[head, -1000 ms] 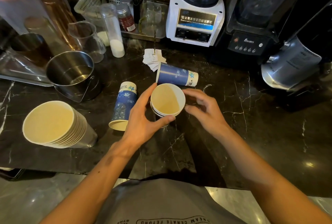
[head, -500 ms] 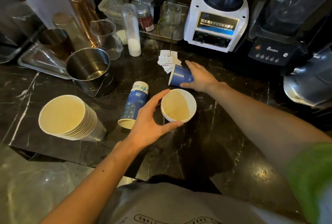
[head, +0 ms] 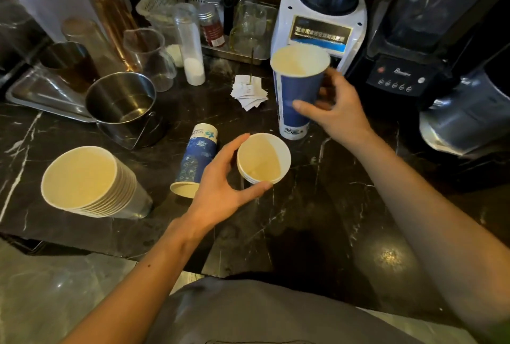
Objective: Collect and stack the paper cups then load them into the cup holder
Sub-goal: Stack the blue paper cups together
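My left hand wraps around a short stack of paper cups standing upright on the dark marble counter, mouths up. My right hand grips a blue paper cup by its side, upright and lifted just behind the stack. One more blue cup lies on its side left of my left hand, mouth toward me. A tall stack of cups in a metal cup holder stands tilted at the left.
A steel pail, glass jugs, a shaker and a metal tray crowd the back left. Folded paper slips lie behind the cups. A white blender and black blenders line the back right. The counter's front edge runs near my body.
My right hand reached back to the lying blue cup, took hold of it and lifted it upright. My left hand stayed on the short stack.
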`<state>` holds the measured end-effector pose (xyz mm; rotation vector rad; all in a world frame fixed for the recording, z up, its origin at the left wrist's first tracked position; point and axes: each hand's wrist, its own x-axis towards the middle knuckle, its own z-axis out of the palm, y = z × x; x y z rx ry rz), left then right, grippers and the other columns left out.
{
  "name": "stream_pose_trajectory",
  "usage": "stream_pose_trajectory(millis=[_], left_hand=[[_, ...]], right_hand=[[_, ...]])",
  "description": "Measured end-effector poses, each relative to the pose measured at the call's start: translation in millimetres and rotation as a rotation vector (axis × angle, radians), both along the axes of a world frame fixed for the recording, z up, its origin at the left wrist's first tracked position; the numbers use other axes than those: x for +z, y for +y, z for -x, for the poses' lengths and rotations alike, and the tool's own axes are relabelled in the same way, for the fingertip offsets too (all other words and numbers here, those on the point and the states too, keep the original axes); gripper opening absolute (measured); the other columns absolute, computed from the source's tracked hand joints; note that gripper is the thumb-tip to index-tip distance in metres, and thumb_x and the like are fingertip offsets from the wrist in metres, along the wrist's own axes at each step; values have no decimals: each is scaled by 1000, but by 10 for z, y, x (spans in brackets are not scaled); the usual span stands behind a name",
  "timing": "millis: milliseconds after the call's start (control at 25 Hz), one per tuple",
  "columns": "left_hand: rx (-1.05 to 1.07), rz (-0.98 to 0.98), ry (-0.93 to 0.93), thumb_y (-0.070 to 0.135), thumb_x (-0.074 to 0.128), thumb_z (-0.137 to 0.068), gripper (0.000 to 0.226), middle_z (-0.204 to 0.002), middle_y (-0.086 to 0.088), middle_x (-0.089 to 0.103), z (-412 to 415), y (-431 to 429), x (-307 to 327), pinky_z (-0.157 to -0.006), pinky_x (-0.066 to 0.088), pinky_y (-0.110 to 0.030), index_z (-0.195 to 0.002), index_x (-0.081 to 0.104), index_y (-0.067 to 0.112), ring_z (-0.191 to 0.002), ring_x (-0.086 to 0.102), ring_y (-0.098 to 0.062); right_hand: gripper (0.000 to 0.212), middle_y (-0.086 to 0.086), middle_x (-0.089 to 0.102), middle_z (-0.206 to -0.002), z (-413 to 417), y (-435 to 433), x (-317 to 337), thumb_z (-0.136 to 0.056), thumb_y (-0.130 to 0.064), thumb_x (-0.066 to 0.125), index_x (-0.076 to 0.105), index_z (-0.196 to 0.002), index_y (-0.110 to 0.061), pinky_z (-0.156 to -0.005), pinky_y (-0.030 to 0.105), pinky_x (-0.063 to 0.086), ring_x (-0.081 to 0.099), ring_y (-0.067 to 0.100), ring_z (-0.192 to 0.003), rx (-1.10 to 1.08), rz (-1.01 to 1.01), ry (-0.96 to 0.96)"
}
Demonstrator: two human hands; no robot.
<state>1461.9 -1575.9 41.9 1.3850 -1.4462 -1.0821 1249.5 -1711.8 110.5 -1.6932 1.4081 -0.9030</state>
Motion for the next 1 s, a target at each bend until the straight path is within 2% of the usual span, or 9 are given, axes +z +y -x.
stream_pose_trajectory(millis=[160, 240, 360, 480, 520, 640, 760, 840, 1000], left_hand=[[21, 2, 38, 45, 83, -67, 90, -142, 17, 49, 5, 1, -23, -113, 41, -45, -144, 38, 34, -135, 45, -5], [23, -1, 74, 41, 85, -68, 94, -145, 14, 49, 18, 1, -36, -113, 40, -48, -147, 36, 31, -136, 46, -9], [18, 20, 153, 26, 90, -67, 107, -147, 14, 48, 12, 23, -23, -115, 38, -46, -153, 27, 25, -137, 46, -8], [5, 38, 215, 22, 91, -62, 119, -144, 31, 43, -16, 23, 19, -116, 36, -36, -154, 16, 32, -140, 40, -3], [5, 46, 212, 27, 89, -62, 119, -145, 30, 42, -49, 29, 25, -117, 35, -36, -154, 14, 37, -141, 39, -3], [-4, 78, 148, 39, 85, -65, 109, -151, 12, 42, -30, 16, 70, -118, 34, -39, -151, 18, 43, -142, 39, -6], [11, 98, 45, 47, 83, -69, 92, -151, 12, 43, 43, 35, 75, -114, 40, -39, -147, 36, 33, -137, 40, 1], [39, 93, 3, 50, 81, -68, 89, -148, 14, 46, 68, 55, 66, -112, 42, -36, -144, 40, 32, -135, 42, 3], [94, 96, 31, 53, 84, -63, 93, -142, 16, 51, -6, 157, 54, -112, 42, -39, -143, 41, 34, -135, 45, -3]], right_hand=[[67, -5, 56, -131, 5, 493, 476, -76, -18, 81, 44, -131, -20, -92, 25, 52, 56, 6, -121, 23, 112, -318], [65, -9, 57, -125, -66, 708, 477, -72, -13, 81, 44, -124, -24, -89, 19, 50, 58, -1, -116, 71, 79, -390], [73, -12, 57, -124, -150, 878, 227, -67, -22, 86, 44, -127, -26, -91, 17, 49, 56, -3, -117, 208, -33, -244], [72, -6, 57, -131, -98, 859, -13, -73, -33, 81, 46, -135, -19, -103, 30, 47, 53, 5, -124, 311, -78, -42], [70, -5, 56, -134, -106, 852, -79, -77, -30, 78, 46, -138, -18, -106, 31, 44, 51, 5, -126, 341, -78, 8], [60, -13, 52, -137, -89, 868, -172, -85, -15, 69, 46, -139, -25, -106, 16, 37, 45, 0, -130, 394, -158, 7], [59, -24, 50, -133, -79, 862, -177, -88, -6, 64, 43, -136, -33, -98, 3, 32, 43, -15, -125, 451, -256, 22], [58, -20, 52, -135, -69, 815, -161, -84, -12, 64, 47, -137, -28, -100, 8, 34, 44, -14, -125, 417, -294, -54], [50, -1, 61, -132, -168, 553, -138, -85, -9, 62, 54, -134, -20, -103, 30, 46, 58, 8, -122, 273, -232, -201]])
